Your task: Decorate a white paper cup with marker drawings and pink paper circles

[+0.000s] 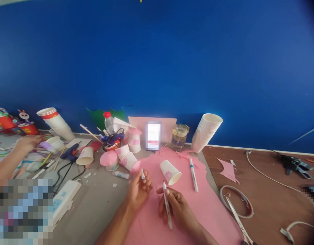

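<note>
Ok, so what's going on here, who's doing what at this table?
A person holds a white marker in their right hand and what looks like its cap in their left hand, above a pink paper sheet. A paper cup with pink marks lies on the sheet beside a second marker. At the far left, a co-worker's hand is near another paper cup.

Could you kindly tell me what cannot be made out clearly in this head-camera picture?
In the head view:
Small white-and-teal item in the left hand: mostly hidden by the fingers, so its kind is unclear.
Bright upright rectangular screen: pixelated, its content unreadable.
Lower-left corner patch: pixel blur hides what lies there.
Long silver metal scissors: cut off by the bottom edge.
</note>
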`<action>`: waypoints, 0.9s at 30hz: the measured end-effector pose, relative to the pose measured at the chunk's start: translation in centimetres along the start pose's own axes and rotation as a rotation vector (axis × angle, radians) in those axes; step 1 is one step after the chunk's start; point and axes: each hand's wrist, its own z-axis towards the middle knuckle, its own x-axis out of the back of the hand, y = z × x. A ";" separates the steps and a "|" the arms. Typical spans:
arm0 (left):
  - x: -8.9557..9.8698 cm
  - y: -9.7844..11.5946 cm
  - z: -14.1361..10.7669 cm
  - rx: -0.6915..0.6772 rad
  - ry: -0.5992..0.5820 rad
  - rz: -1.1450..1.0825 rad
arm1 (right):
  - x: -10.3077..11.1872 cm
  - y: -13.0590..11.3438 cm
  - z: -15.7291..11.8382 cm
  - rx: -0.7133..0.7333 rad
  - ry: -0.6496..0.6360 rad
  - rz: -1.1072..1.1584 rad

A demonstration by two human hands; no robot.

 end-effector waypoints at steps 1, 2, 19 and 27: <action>0.0 0.0 0.0 0.025 -0.016 -0.035 | 0.1 -0.2 -0.1 0.004 0.018 -0.020; 0.0 0.0 -0.1 0.044 -0.032 -0.059 | 0.1 -0.5 -0.3 0.011 0.040 -0.040; 0.7 -0.1 0.3 0.057 -0.063 -0.069 | 3.0 -0.2 0.0 0.791 0.501 -0.256; 1.1 -0.7 0.8 0.040 -0.014 0.058 | 4.4 0.1 2.0 0.711 0.580 -0.470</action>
